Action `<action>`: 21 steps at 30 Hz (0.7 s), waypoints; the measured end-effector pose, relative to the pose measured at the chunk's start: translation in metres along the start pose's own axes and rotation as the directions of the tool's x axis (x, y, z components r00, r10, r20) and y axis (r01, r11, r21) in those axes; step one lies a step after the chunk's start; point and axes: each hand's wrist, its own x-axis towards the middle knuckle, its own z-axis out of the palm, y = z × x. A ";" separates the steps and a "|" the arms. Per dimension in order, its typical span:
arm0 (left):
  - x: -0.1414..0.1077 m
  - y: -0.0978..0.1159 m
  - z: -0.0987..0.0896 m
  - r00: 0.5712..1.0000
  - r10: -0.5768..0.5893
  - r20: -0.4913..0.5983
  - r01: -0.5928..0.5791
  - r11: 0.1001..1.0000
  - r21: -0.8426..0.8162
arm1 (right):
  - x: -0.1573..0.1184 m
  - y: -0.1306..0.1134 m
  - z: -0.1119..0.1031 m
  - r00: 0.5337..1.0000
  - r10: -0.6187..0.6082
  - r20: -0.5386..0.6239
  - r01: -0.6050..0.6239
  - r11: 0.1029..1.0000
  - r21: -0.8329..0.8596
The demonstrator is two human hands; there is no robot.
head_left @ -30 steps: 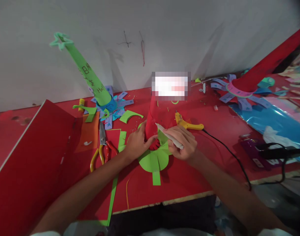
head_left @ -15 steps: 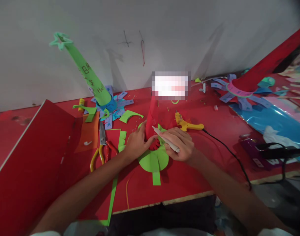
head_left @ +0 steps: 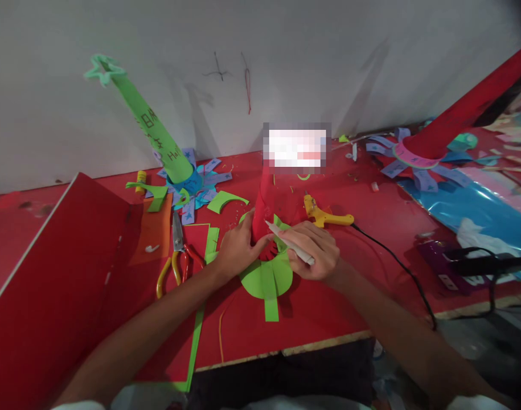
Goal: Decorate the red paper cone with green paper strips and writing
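Observation:
A slim red paper cone (head_left: 264,205) stands upright on a round green paper base (head_left: 251,282), with a green strip (head_left: 271,307) reaching towards me. My left hand (head_left: 238,247) is closed around the cone's lower left side, thumb near its fringed foot. My right hand (head_left: 315,250) grips a white pen-like tool (head_left: 296,247), its tip at the right side of the cone. From this view I cannot tell whether the tip touches the paper. A pixelated patch covers the area by the cone's top.
Scissors and pliers (head_left: 179,245) lie left, beside an orange sheet (head_left: 151,233). A yellow glue gun (head_left: 328,217) with a black cord lies right. A green cone (head_left: 158,134) stands back left, a larger red cone (head_left: 460,122) back right. The wall (head_left: 286,68) rises behind.
My right hand and the white tool have shifted very slightly to the right. My left hand keeps its hold on the cone.

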 end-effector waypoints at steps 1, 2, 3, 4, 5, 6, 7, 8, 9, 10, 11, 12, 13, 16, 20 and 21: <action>0.000 0.000 0.000 1.000 -0.006 0.001 0.006 1.000 0.007 | -0.001 0.000 0.000 1.000 0.010 -0.008 -0.010 1.000 -0.005; 0.000 0.000 0.001 1.000 -0.007 0.001 0.007 1.000 0.013 | -0.002 0.000 0.000 1.000 0.016 -0.011 -0.016 1.000 -0.006; 0.000 0.000 0.001 1.000 -0.006 0.000 0.006 1.000 0.017 | -0.002 0.001 0.001 1.000 0.017 -0.016 -0.017 1.000 -0.005; 0.000 0.000 0.001 1.000 -0.004 -0.001 0.004 1.000 0.019 | -0.003 0.001 0.001 1.000 0.013 -0.022 -0.013 1.000 -0.003; 0.000 0.000 0.001 1.000 -0.002 -0.001 0.002 1.000 0.022 | -0.003 0.001 0.001 1.000 0.010 -0.027 -0.010 1.000 -0.003; -0.001 0.000 0.000 1.000 -0.001 -0.001 0.001 1.000 0.025 | -0.003 0.001 0.001 1.000 0.010 -0.028 -0.010 1.000 -0.004; -0.001 0.000 0.000 1.000 -0.001 -0.002 0.001 1.000 0.028 | -0.003 0.002 0.001 0.999 0.012 -0.030 -0.012 1.000 -0.007; -0.001 0.001 0.000 1.000 0.000 -0.004 0.000 1.000 0.029 | -0.003 0.002 0.002 0.999 0.017 -0.031 -0.017 1.000 -0.009; -0.001 0.001 0.000 1.000 0.002 -0.005 -0.002 1.000 0.029 | -0.003 0.002 0.002 0.999 0.021 -0.032 -0.021 1.000 -0.010; -0.001 0.001 -0.001 1.000 0.004 -0.008 -0.004 1.000 0.029 | -0.003 0.002 0.002 0.999 0.024 -0.031 -0.024 1.000 -0.011; -0.001 0.001 -0.001 1.000 0.006 -0.010 -0.006 1.000 0.028 | -0.003 0.002 0.001 0.999 0.024 -0.030 -0.024 1.000 -0.009; 0.000 0.000 0.000 1.000 0.007 -0.009 -0.007 1.000 0.029 | -0.002 0.002 0.001 0.999 0.021 -0.025 -0.021 1.000 -0.005; 0.000 0.000 0.000 1.000 0.006 -0.008 -0.005 1.000 0.031 | -0.002 0.002 0.001 1.000 0.019 -0.013 -0.019 1.000 0.001; 0.000 -0.001 0.001 1.000 0.010 -0.008 -0.010 0.999 0.036 | -0.002 0.001 0.001 1.000 0.014 0.012 -0.014 1.000 0.010; 0.000 -0.002 0.001 1.000 0.014 -0.020 -0.014 1.000 0.026 | -0.004 0.001 0.001 0.998 0.046 -0.030 -0.046 0.999 -0.017; 0.000 -0.002 0.001 1.000 0.012 -0.020 -0.011 1.000 0.025 | -0.004 0.001 0.001 0.998 0.047 -0.041 -0.048 0.999 -0.019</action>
